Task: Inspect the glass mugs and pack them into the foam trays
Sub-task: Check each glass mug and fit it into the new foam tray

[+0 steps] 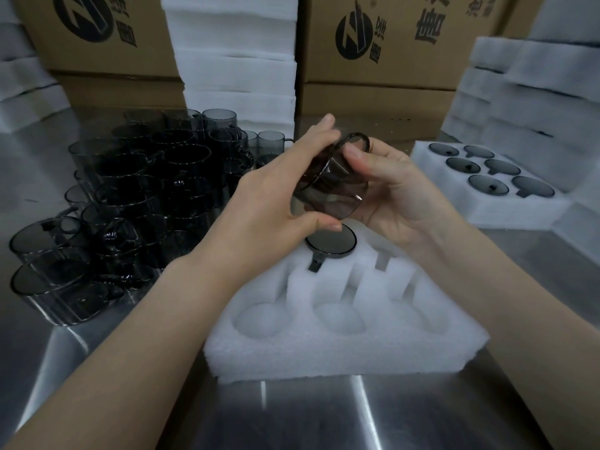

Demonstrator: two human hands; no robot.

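A smoky grey glass mug [329,190] is held tilted above the near foam tray [344,345]. My left hand [276,196] grips its side, thumb under the base. My right hand [389,186] holds the other side, thumb on the wall near the handle. One mug [331,243] sits upside down in a far pocket of this white tray, its handle in the slot. The other visible pockets hold nothing. A crowd of loose grey mugs [136,203] stands and lies on the steel table at the left.
A second foam tray [506,209] at the right holds several mugs, base up. Stacks of white foam trays [240,53] and cardboard boxes [389,43] line the back. More foam [532,92] is stacked at the far right. The steel table [292,414] runs to the front.
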